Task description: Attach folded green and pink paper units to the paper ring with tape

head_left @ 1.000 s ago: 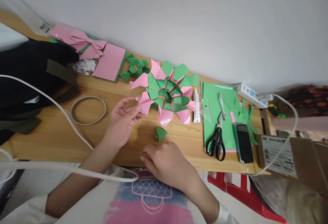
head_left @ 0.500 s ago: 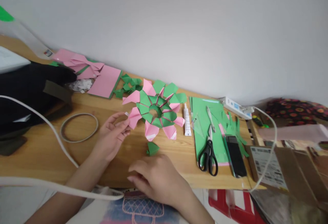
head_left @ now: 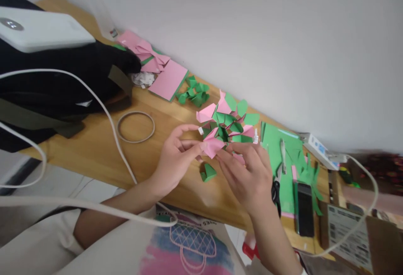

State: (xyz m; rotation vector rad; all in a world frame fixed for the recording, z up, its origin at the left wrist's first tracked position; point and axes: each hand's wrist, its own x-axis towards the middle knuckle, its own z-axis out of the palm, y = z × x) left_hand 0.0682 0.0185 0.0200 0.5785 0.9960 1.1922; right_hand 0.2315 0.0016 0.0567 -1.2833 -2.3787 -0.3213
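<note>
A round paper flower [head_left: 236,127] of folded green and pink pieces is raised between my hands above the wooden table. My left hand [head_left: 178,157] pinches a pink petal on its near left side, thumb in front. From the right, my right hand [head_left: 248,174] closes its fingers on the near edge of the same flower, covering part of it. Just below lies a small folded green paper piece [head_left: 208,172] on the table. Behind the flower to the left is a heap of green folded pieces [head_left: 193,92].
Scissors [head_left: 277,187] and a phone [head_left: 304,210] lie on green paper sheets [head_left: 285,199] at the right. A tape-like ring [head_left: 136,127] sits at left, near a black bag [head_left: 63,77]. Pink paper [head_left: 170,77] lies at the back. A white cable [head_left: 110,119] crosses the left side.
My right hand has risen from near the table's front edge to grip the flower. The flower is now tilted, and the whole view has turned to the left.
</note>
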